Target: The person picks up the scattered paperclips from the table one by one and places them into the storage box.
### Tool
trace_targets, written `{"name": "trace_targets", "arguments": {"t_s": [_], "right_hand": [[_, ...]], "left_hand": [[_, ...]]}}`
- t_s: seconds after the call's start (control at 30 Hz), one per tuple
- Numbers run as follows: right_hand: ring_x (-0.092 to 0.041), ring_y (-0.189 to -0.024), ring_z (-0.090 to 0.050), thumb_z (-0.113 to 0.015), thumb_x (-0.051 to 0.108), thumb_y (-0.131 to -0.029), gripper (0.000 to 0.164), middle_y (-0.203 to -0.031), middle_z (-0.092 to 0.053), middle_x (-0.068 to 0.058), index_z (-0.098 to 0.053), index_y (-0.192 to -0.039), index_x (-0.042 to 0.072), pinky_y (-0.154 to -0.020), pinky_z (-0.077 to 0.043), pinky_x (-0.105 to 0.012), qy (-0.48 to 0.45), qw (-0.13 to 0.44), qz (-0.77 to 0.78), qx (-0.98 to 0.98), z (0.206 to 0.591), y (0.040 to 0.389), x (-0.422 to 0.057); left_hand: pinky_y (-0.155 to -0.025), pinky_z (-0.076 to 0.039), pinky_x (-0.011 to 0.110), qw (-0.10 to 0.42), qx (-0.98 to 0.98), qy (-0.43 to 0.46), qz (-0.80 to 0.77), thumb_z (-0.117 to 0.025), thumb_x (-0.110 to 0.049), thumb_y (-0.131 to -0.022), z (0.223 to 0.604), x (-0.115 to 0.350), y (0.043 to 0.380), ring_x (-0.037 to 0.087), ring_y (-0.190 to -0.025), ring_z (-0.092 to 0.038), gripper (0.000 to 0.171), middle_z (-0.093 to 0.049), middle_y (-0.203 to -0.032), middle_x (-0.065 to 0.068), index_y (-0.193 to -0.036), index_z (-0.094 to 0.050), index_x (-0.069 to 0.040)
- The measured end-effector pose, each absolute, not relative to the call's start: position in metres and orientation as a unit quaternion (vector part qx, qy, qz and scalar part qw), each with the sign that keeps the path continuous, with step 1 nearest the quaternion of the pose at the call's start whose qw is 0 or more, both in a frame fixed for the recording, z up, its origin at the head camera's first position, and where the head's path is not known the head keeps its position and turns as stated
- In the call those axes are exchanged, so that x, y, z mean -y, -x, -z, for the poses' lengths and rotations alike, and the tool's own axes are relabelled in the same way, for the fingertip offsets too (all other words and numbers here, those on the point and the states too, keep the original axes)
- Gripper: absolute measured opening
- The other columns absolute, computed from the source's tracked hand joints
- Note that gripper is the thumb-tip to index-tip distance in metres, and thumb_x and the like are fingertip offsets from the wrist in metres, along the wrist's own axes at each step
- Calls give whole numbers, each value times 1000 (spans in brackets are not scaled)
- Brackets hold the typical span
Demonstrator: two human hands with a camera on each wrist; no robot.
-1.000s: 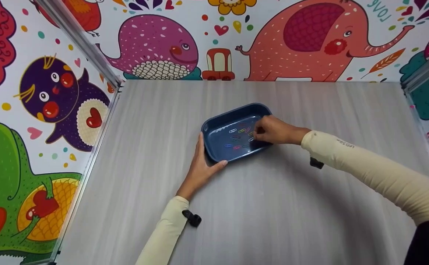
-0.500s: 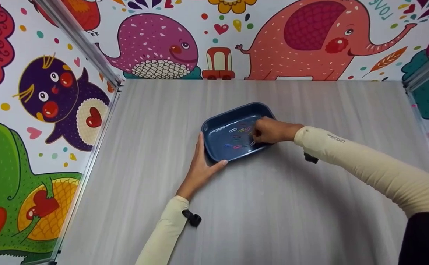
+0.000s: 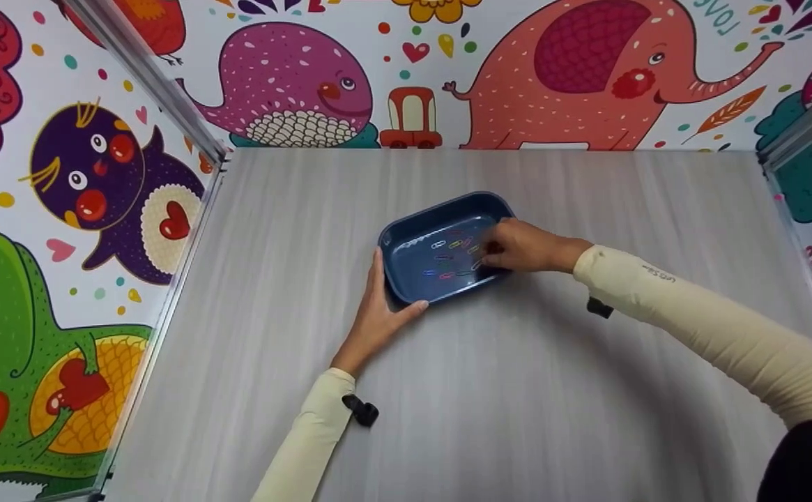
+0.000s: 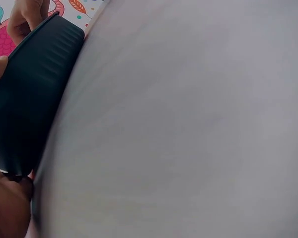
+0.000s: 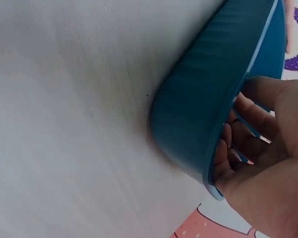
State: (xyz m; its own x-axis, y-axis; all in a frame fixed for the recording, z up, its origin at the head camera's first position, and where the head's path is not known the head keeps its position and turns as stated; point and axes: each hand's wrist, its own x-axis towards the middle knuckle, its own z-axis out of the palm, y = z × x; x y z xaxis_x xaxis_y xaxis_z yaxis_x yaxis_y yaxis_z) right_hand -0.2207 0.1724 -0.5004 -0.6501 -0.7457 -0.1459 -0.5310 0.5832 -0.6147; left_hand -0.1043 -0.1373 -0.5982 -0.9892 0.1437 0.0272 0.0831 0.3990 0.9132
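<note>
A dark blue rectangular tray [image 3: 412,261] with raised walls stands on the table in the head view. Several coloured paper clips [image 3: 445,275] lie spread over its floor. My left hand [image 3: 372,317] grips the tray's near left corner, fingers along the left side and thumb at the near rim. Reaching over the right end, my right hand [image 3: 527,245] has its curled fingers down inside the tray, close beside a white paper clip [image 3: 477,265]. In the right wrist view the tray wall hides those fingertips, and I cannot tell whether they pinch a clip.
The light wood-grain table [image 3: 294,209] extends around the tray. Behind it rises a wall [image 3: 440,70] printed with cartoon animals, and another printed wall [image 3: 57,279] stands at the left, with metal rails at the corners. Both forearms wear pale sleeves [image 3: 656,293].
My right hand dips slightly further left into the tray, then draws back a little to the right. The left hand keeps its grip, and the tray stays in place.
</note>
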Motion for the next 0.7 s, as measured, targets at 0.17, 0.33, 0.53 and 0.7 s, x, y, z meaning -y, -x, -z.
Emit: {"name": "trace_targets", "arguments": {"t_s": [0.17, 0.33, 0.53, 0.7], "right_hand": [[-23, -90, -64, -76, 8, -104, 17, -100, -77, -8, -80, -118, -2, -81, -59, -40, 330, 173, 296, -880, 495, 214, -185], [-29, -103, -66, -76, 8, -104, 23, -111, -77, -12, -77, -125, -2, -93, -58, -48, 309, 119, 323, -887, 492, 203, -199], [-39, -125, -65, -76, 11, -106, 37, -135, -72, -20, -70, -140, -3, -107, -55, -60, 261, 86, 350, -896, 492, 186, -220], [-40, -141, -58, -73, 23, -109, 50, -151, -63, -22, -62, -151, -2, -114, -48, -64, 222, 71, 346, -909, 489, 172, -236]], "left_hand": [[-134, -13, 55, 40, -836, -72, -543, -87, -56, -92, 597, 139, 107, 28, -170, -3, 134, 4, -185, 10, -178, 7, -13], [-135, -9, 55, 47, -836, -76, -542, -82, -62, -93, 595, 144, 109, 27, -170, 1, 133, 8, -185, 10, -177, 10, -15], [-134, -6, 59, 51, -845, -80, -526, -68, -67, -101, 584, 151, 114, 27, -170, 7, 121, 16, -184, 11, -177, 12, -17], [-133, -5, 64, 46, -876, -77, -474, -60, -71, -102, 562, 154, 127, 29, -170, 13, 116, 19, -184, 11, -178, 7, -15]]}}
